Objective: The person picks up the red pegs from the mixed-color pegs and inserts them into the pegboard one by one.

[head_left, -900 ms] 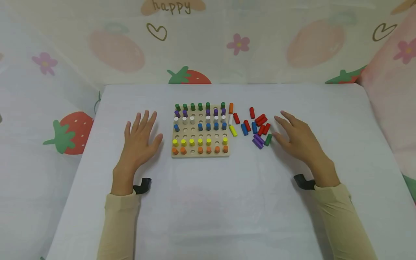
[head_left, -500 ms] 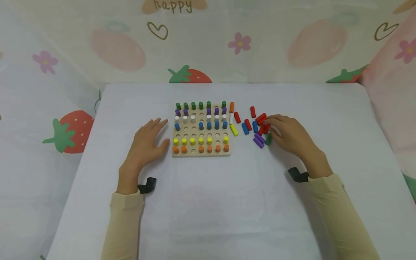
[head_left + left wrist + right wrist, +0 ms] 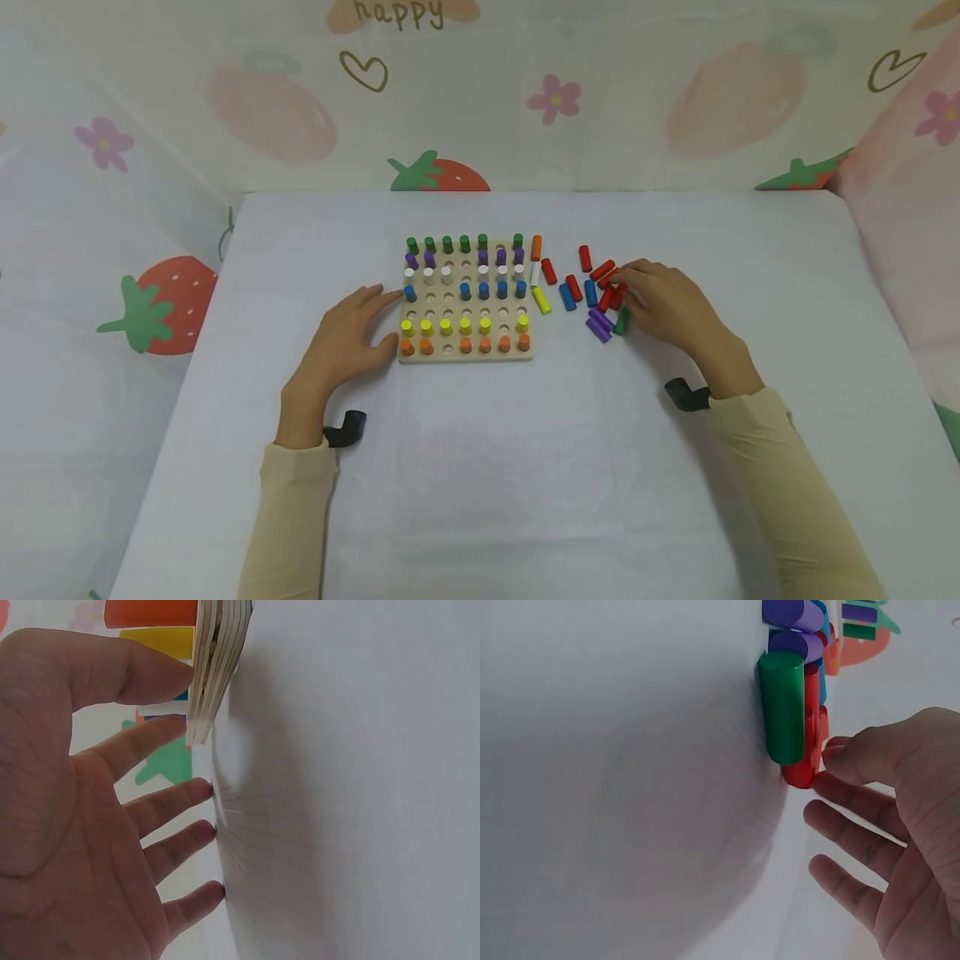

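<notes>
A wooden pegboard [image 3: 447, 362] lies on the table, holding upright rows of green, purple, white, blue, yellow and orange pegs, with some holes unfilled. At its left side is my left hand [image 3: 341, 342], thumb and index fingertip touching the edge; the left wrist view shows the other fingers [image 3: 176, 851] spread and nearly straight. To the right of the board, my right hand [image 3: 671, 308] pinches a red peg [image 3: 608, 278] at the loose pile, between thumb and index finger. Next to that hand lie a green peg [image 3: 784, 709] and two purple pegs [image 3: 599, 325].
Loose pegs lie between board and right hand: an orange peg [image 3: 536, 247], a white peg [image 3: 535, 273], a yellow peg [image 3: 542, 300], blue pegs [image 3: 567, 297] and several red ones. The white table [image 3: 480, 467] meets a printed cloth backdrop [image 3: 600, 158] behind.
My left hand has moved right, up to the board's edge. The right hand has come leftward into the pile, its fingers closing, and one red peg has shifted slightly.
</notes>
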The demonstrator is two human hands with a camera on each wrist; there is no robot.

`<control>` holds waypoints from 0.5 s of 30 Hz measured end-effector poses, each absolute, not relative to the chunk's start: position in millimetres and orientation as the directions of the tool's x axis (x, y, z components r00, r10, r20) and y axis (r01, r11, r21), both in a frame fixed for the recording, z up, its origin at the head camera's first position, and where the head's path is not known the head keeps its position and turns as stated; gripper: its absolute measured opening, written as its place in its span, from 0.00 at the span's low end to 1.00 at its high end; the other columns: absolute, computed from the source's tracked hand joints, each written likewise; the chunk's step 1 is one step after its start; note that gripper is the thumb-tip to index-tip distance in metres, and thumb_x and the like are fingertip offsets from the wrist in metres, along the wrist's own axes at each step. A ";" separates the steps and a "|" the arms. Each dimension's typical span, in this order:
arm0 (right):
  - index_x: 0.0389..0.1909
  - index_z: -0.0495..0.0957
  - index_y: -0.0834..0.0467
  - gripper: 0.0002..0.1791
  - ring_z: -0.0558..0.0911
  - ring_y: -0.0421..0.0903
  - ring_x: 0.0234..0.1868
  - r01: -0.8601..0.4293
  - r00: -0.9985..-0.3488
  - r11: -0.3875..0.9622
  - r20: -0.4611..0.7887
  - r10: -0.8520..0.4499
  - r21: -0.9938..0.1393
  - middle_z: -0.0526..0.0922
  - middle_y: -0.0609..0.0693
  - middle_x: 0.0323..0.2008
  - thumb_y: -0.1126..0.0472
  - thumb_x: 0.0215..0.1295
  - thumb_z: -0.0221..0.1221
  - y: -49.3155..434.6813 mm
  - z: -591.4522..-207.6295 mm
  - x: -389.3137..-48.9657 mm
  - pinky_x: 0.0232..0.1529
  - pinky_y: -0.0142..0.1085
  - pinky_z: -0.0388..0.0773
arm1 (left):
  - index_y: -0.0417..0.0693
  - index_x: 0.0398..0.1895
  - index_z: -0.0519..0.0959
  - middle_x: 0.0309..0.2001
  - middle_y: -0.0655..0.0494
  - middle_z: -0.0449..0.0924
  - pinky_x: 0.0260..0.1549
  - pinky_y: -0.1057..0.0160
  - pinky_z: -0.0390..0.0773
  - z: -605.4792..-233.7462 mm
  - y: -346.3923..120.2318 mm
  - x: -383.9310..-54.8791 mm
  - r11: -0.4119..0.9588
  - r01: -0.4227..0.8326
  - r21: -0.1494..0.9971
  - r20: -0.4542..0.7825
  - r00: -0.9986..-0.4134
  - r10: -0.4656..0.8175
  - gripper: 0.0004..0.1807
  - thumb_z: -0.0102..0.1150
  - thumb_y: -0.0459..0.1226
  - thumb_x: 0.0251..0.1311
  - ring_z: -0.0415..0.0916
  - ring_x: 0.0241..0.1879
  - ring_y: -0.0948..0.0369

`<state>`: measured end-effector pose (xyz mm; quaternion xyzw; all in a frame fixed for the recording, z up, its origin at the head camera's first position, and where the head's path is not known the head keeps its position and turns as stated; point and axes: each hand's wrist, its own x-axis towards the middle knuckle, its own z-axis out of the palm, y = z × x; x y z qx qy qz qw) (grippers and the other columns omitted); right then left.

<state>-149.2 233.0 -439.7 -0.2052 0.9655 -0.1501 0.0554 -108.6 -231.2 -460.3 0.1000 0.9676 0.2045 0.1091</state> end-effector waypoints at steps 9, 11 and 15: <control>0.59 0.84 0.63 0.17 0.84 0.65 0.60 -0.341 -0.913 0.889 -0.118 -0.390 -0.304 0.86 0.64 0.58 0.66 0.72 0.61 234.9 -438.5 -155.2 0.65 0.62 0.81 | 0.53 0.80 0.67 0.82 0.42 0.62 0.81 0.33 0.56 -456.6 -228.4 -115.2 0.892 0.165 0.421 -0.197 -0.943 0.267 0.39 0.56 0.48 0.65 0.55 0.83 0.40; 0.60 0.84 0.63 0.17 0.83 0.65 0.61 -0.335 -0.912 0.890 -0.129 -0.389 -0.309 0.85 0.64 0.59 0.66 0.72 0.61 234.5 -438.3 -156.2 0.66 0.63 0.81 | 0.52 0.80 0.67 0.81 0.42 0.63 0.80 0.33 0.57 -457.0 -228.4 -116.4 0.895 0.167 0.414 -0.202 -0.942 0.269 0.39 0.57 0.48 0.64 0.57 0.82 0.40; 0.60 0.84 0.62 0.18 0.84 0.63 0.58 -0.335 -0.909 0.891 -0.142 -0.391 -0.308 0.86 0.63 0.55 0.66 0.71 0.63 233.2 -437.2 -156.2 0.63 0.61 0.82 | 0.51 0.81 0.66 0.81 0.43 0.63 0.81 0.34 0.58 -458.7 -228.9 -117.3 0.893 0.162 0.419 -0.204 -0.942 0.266 0.40 0.57 0.47 0.63 0.57 0.82 0.42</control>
